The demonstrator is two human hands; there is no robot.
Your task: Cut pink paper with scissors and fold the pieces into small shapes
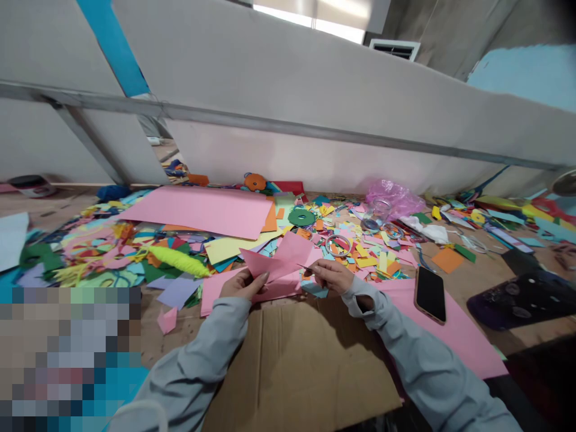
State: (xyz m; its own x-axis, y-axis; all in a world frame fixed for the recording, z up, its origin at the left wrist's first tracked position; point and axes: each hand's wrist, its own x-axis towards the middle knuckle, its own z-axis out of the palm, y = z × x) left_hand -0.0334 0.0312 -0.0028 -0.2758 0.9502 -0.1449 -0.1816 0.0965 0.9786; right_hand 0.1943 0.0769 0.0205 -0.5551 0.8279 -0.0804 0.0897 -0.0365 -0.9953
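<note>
My left hand (245,284) pinches a folded piece of pink paper (294,249) between thumb and fingers, in the middle of the head view. On its right, my right hand (332,276) is closed around what look like small scissors (304,267). Only their thin dark tip shows, at the paper's right part; the handles are hidden in the fingers. More pink paper (211,294) lies flat beneath the left hand. Below both hands is a brown cardboard sheet (310,366), close to my body.
Coloured paper scraps (369,255) cover much of the table. A large pink sheet (202,210) lies at the back left. Towards the right are a tape roll (338,245), a phone (430,295) on pink paper, and a dark pouch-like object (522,300). A white partition (292,156) stands behind.
</note>
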